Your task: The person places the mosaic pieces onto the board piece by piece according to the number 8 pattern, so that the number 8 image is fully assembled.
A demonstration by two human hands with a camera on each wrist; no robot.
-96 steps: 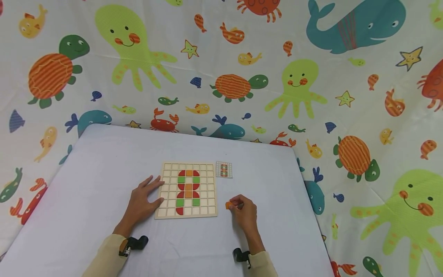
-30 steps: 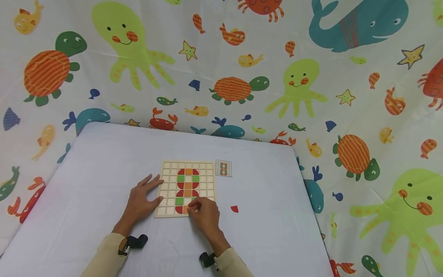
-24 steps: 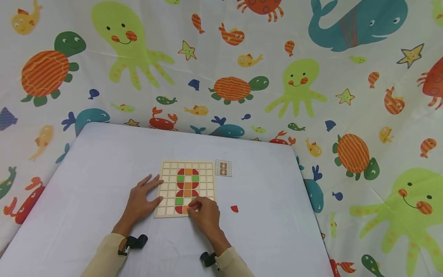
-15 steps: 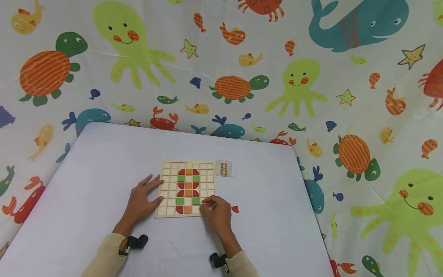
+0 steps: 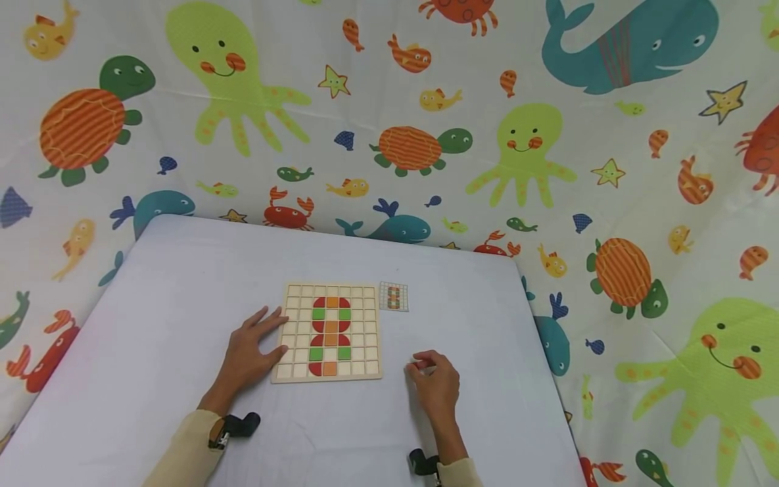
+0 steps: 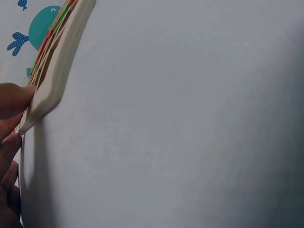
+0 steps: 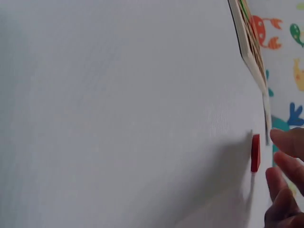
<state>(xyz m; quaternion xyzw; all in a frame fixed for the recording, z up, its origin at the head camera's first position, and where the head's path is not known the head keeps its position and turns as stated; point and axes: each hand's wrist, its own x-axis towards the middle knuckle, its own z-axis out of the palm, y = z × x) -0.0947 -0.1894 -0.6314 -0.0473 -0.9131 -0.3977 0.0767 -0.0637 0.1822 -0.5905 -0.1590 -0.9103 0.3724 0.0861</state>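
Note:
A wooden grid board [image 5: 366,338] lies on the white table, with red rounded pieces, green squares and orange squares set in its middle columns. The front row holds a red piece [image 5: 315,369] beside an orange square [image 5: 330,368]. My left hand [image 5: 246,352] rests at the board's left edge, index finger and thumb spread and touching it. To the right of the board, my right hand [image 5: 437,382] hovers with thumb and fingers apart around a loose red piece [image 7: 255,153], which lies on the table. The fingers mostly cover that piece in the head view.
A small pattern card [image 5: 394,296] with a coloured grid lies by the board's back right corner. Behind the table [image 5: 201,270] hangs a cloth [image 5: 341,61] printed with sea animals. Each wrist wears a black camera [image 5: 242,426].
My right hand has let go of the orange square in the front row and moved right, over to the loose red piece. The left hand has stayed on the board's edge.

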